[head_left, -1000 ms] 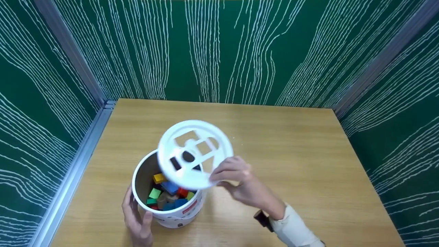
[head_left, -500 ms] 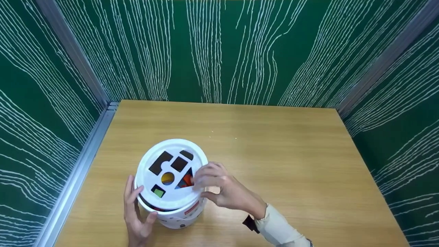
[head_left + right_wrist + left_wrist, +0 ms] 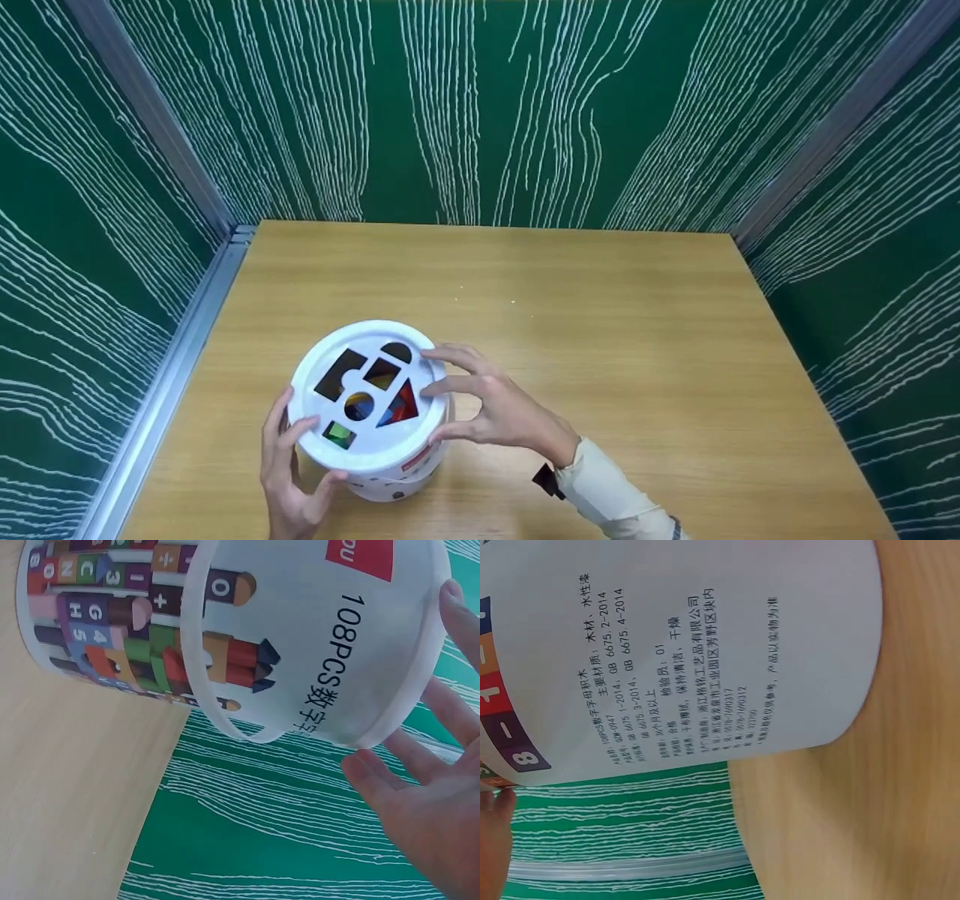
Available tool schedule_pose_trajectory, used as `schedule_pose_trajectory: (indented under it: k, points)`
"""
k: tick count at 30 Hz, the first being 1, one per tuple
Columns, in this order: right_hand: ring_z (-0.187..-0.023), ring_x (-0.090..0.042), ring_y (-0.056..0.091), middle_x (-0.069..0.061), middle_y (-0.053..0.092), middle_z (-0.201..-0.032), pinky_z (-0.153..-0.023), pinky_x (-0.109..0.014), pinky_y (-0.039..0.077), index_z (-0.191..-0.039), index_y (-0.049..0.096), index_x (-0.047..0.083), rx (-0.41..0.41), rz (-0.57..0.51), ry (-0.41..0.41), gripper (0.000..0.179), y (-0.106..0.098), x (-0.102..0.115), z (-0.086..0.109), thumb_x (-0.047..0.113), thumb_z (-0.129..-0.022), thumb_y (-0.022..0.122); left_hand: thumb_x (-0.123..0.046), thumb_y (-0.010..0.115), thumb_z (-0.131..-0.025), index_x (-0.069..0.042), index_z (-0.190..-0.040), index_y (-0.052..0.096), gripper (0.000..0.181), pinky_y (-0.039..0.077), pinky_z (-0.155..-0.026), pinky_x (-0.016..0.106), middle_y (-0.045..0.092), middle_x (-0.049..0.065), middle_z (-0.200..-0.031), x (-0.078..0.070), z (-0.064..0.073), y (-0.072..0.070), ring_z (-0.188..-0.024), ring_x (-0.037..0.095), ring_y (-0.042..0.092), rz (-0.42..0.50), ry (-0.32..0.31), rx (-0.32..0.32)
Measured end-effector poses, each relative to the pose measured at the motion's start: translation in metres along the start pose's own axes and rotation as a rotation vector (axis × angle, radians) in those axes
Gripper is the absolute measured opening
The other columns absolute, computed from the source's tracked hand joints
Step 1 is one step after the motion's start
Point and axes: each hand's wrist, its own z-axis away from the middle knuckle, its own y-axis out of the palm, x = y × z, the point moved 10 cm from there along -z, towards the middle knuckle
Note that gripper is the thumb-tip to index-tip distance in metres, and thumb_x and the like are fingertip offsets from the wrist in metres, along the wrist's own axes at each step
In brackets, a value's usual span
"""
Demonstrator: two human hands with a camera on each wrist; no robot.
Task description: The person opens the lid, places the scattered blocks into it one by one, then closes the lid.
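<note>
A white round lid (image 3: 386, 442) with cut-out shapes lies over the top of a white bucket (image 3: 394, 487). Through its holes parts of coloured blocks (image 3: 406, 403) show inside. My left hand (image 3: 294, 491) grips the bucket's left side, thumb at the front and one finger on the lid. On the right edge, my right hand (image 3: 504, 409) rests spread fingers on the lid, with the thumb by the rim. The right wrist view shows the bucket's printed wall (image 3: 315, 585) and its white carrying handle (image 3: 193, 637); fine print covers the wall (image 3: 780, 667) in the left wrist view.
The bucket stands on a wooden table (image 3: 600, 330), near its front left. Green walls (image 3: 517, 112) with white wavy lines enclose the back and sides. A metal rail (image 3: 161, 382) runs along the left edge. Small pale specks (image 3: 513, 301) lie behind the bucket.
The right hand has brought the lid down and left from above the bucket onto its opening, covering the blocks. Its fingers now rest on the lid; the left hand stays at the bucket's side.
</note>
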Motion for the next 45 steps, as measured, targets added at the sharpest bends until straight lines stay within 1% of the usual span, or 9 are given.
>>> schedule_pose_trajectory:
  k: [13,16,19,22,25,29,33,39,45]
  points:
    - [-0.138,-0.026,0.028,0.002,0.039,-0.147,-0.106,-0.048,0.032,-0.113,0.067,0.023,-0.073,-0.064,-0.003,0.047,0.010,-0.005,0.012,0.044,-0.072,0.077,-0.016,0.074,-0.079,0.013,-0.110,0.048,0.050,0.032,-0.107,0.024,0.021,0.035,-0.143,0.017,0.018,0.002,-0.134,0.028,0.028,0.071,0.004,0.006]
    - [-0.137,-0.023,0.029,0.003,0.030,-0.150,-0.104,-0.047,0.036,-0.134,0.051,0.025,-0.058,-0.167,0.117,0.071,0.021,-0.023,0.018,0.045,-0.071,0.078,-0.007,0.074,-0.074,0.010,-0.117,0.048,0.053,0.030,-0.108,0.022,0.018,0.027,-0.149,0.034,0.027,0.002,-0.136,0.026,0.025,0.042,-0.060,0.027]
    - [-0.128,-0.025,0.041,-0.002,0.032,-0.147,-0.096,-0.045,0.044,-0.148,0.025,0.026,-0.029,-0.304,0.340,0.097,0.036,-0.051,0.032,0.044,-0.070,0.080,0.000,0.074,-0.070,0.002,-0.133,0.041,0.071,0.027,-0.108,0.020,0.018,0.016,-0.153,0.048,0.035,0.006,-0.137,0.021,0.024,-0.008,-0.147,0.067]
    - [-0.104,-0.027,0.058,-0.009,0.056,-0.124,-0.083,-0.041,0.051,-0.150,0.015,0.018,-0.009,-0.417,0.535,0.101,0.051,-0.071,0.048,0.035,-0.074,0.080,0.001,0.076,-0.071,-0.009,-0.148,0.022,0.094,0.025,-0.109,0.020,0.018,0.007,-0.154,0.059,0.044,0.011,-0.139,0.016,0.023,-0.074,-0.257,0.121]
    - [-0.082,-0.025,0.063,-0.011,0.065,-0.091,-0.072,-0.034,0.054,-0.146,0.020,0.004,-0.040,-0.535,0.619,0.088,0.057,-0.077,0.055,0.016,-0.078,0.076,-0.003,0.081,-0.070,-0.019,-0.152,0.005,0.112,0.024,-0.110,0.021,0.017,0.000,-0.155,0.066,0.050,0.015,-0.140,0.014,0.021,-0.101,-0.350,0.153]
    - [-0.072,-0.019,0.063,-0.010,0.063,-0.081,-0.065,-0.030,0.055,-0.136,0.034,-0.008,-0.166,-0.709,0.661,0.068,0.053,-0.079,0.054,-0.007,-0.075,0.065,-0.008,0.083,-0.069,-0.027,-0.152,-0.003,0.121,0.021,-0.112,0.024,0.014,-0.007,-0.156,0.067,0.050,0.017,-0.142,0.015,0.016,-0.070,-0.445,0.157]
    - [-0.071,-0.019,0.062,-0.012,0.057,-0.084,-0.069,-0.038,0.058,-0.117,0.050,-0.013,-0.223,-0.849,0.687,0.046,0.051,-0.080,0.050,-0.009,-0.073,0.060,-0.010,0.084,-0.069,-0.034,-0.150,-0.009,0.125,0.020,-0.113,0.030,0.011,-0.012,-0.155,0.065,0.047,0.021,-0.142,0.011,0.014,-0.040,-0.540,0.159]
    - [-0.081,-0.020,0.063,-0.018,0.055,-0.103,-0.069,-0.035,0.057,-0.111,0.048,-0.009,-0.218,-0.871,0.710,0.040,0.055,-0.077,0.046,-0.001,-0.076,0.067,-0.009,0.088,-0.062,-0.037,-0.150,-0.005,0.131,0.021,-0.113,0.040,0.020,-0.009,-0.151,0.064,0.051,0.025,-0.139,0.015,0.021,-0.010,-0.598,0.113]
    - [-0.065,-0.021,0.060,-0.013,0.063,-0.081,-0.054,-0.028,0.053,-0.114,0.047,-0.010,-0.404,-0.815,0.621,0.043,0.014,-0.062,0.036,-0.011,-0.073,0.062,-0.019,0.092,-0.055,-0.040,-0.149,-0.002,0.135,0.020,-0.113,0.045,0.022,-0.010,-0.149,0.079,0.061,0.029,-0.138,0.018,0.022,-0.049,-0.602,0.054]
